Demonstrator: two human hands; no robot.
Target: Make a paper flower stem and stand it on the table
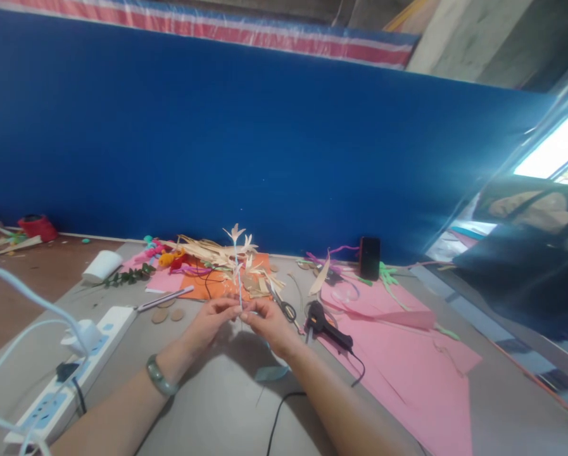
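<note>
In the middle of the head view, my left hand (217, 318) and my right hand (268, 323) meet at the fingertips. Both pinch the lower end of a handmade flower stem (239, 282), thin, pale blue and upright. Cream, pointed petals (235, 234) top it, and more pale blooms stand around its sides. A light blue strip (271, 373) shows under my right wrist; whether it joins the stem I cannot tell. Just right of my right hand lie scissors (288, 310) with dark handles. Further right rests a black glue gun (328, 327) with its cord.
Dried husk strips (202, 251) lie on orange paper (195, 286) behind my hands. Pink sheets (407, 373) cover the right side, with a dark phone-like block (370, 258) behind. At left are a power strip (100, 354), a cutter knife (164, 299), wooden discs (160, 315) and a white roll (102, 266).
</note>
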